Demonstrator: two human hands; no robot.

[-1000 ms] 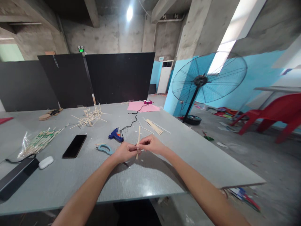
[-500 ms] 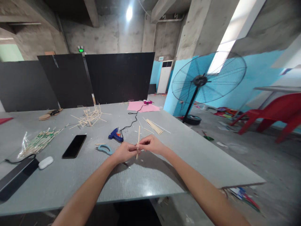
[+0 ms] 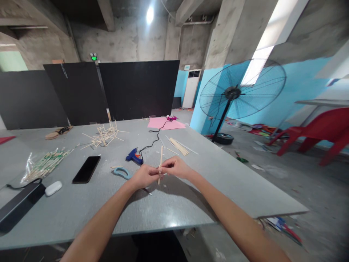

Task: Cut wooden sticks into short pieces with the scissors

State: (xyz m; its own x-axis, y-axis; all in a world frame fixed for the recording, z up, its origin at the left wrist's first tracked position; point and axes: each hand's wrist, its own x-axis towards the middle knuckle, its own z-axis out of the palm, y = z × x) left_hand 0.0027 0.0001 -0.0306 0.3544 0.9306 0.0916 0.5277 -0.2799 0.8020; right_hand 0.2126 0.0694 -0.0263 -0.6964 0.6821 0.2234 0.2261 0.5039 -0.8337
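Between my two hands, pale wooden sticks point(image 3: 161, 156) stand nearly upright in a small bunch above the grey table. My left hand point(image 3: 145, 176) pinches them from the left, and my right hand point(image 3: 176, 167) closes on them from the right at about the same height. The fingertips meet and hide the middle of the sticks. Beside my left hand lie light-blue-handled pliers point(image 3: 121, 173), partly covered by it. A blue hot glue gun point(image 3: 134, 156) rests just beyond, and a loose pile of wooden sticks point(image 3: 179, 147) lies past my right hand.
A tangled stick structure point(image 3: 105, 136) stands farther back. On the left are a phone point(image 3: 86, 169), a white earbud case point(image 3: 53, 188), a black box point(image 3: 21, 205) and bagged sticks point(image 3: 49, 163). Pink paper point(image 3: 166, 123) lies behind; a fan point(image 3: 231, 93) stands right of the table.
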